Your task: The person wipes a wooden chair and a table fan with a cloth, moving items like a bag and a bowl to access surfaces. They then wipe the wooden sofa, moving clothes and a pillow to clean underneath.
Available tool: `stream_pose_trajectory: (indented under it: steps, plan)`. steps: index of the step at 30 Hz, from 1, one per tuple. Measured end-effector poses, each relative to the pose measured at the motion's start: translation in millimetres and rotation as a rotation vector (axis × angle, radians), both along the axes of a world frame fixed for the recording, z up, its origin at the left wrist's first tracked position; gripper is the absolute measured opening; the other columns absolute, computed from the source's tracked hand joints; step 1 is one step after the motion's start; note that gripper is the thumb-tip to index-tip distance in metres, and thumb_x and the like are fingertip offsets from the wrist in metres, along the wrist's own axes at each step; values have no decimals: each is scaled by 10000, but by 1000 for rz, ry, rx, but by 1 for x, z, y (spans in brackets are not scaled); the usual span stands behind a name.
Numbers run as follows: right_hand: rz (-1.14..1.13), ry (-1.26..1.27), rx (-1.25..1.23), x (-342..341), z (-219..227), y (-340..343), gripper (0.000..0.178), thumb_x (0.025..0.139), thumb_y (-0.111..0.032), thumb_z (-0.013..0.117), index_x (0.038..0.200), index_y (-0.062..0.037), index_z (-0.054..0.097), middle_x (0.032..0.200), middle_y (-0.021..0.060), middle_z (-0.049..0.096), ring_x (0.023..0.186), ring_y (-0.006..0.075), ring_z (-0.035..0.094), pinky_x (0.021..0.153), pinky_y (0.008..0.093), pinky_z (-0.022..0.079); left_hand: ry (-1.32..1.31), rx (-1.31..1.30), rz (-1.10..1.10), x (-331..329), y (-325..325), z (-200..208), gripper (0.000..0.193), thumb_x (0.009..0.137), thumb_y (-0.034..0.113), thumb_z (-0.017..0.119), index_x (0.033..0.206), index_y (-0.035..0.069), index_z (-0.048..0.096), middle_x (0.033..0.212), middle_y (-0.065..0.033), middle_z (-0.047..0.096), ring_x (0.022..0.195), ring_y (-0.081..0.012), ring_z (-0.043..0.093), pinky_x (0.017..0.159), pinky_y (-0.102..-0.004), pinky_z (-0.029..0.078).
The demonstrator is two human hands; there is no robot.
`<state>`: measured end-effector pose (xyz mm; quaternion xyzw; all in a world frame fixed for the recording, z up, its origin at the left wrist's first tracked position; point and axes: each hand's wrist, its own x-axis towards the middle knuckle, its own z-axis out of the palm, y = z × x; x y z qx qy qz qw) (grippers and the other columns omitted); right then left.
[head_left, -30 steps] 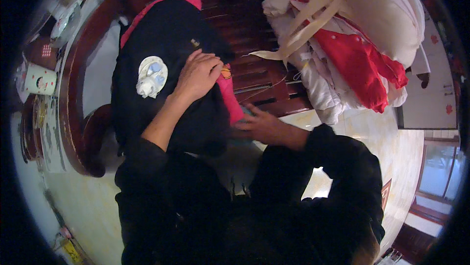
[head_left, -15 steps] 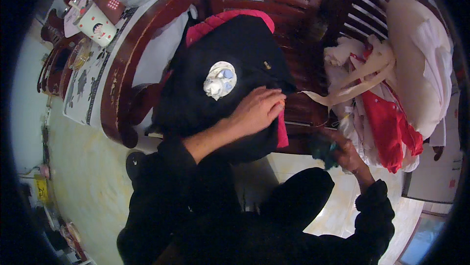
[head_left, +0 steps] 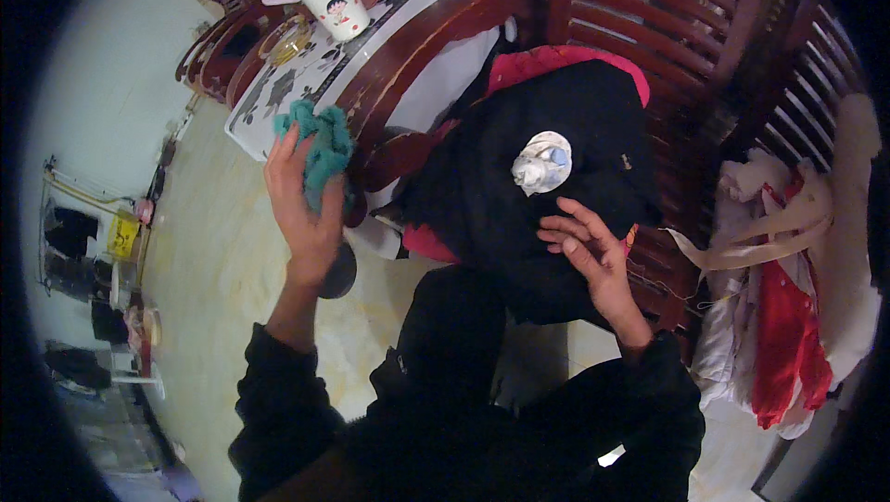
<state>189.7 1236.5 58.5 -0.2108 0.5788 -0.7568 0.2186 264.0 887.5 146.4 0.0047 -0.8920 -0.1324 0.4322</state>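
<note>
One green cloth [head_left: 326,145]: likely light, soft; grab its folds. Left hand [head_left: 298,201] clamps it; right hand [head_left: 596,256] empty, loosely spread.

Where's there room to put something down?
Bare floor shows between the left hand and the wall; black cloth is bare between the white item and pink cloth. Crowded: the tabletop around the cup, the fabric heap.

Teal cloth [head_left: 324,150], fluffy, crumpled, bunched in left hand [head_left: 304,210]. Black cloth [head_left: 501,219] spread out, lightly creased, bright pink showing at edges. White roundish item [head_left: 547,161] with pale-blue part, lying on black cloth.
</note>
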Motion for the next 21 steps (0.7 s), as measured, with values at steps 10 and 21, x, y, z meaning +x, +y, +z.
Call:
stream_pose_trajectory:
  steps: [10,21]
  plan:
    - [-40,959,519,8,-6,-49,408,838,-52,627,1245,-70,606,1329,130,562,1335,353,439,1116,492,328,-104,63,100,89,13,-179,436,777,138,699,1181,77,548,1217,-157,519,1181,-408,490,974,-502,403]
    - [-24,1065,706,10,-28,-49,370,849,-135,634,1217,-104,629,1357,102,545,1357,320,422,1122,491,313,-208,731,467,-63,44,-228,504,987,369,462,1294,-31,464,1341,-275,468,1242,-433,443,1046,-478,346]
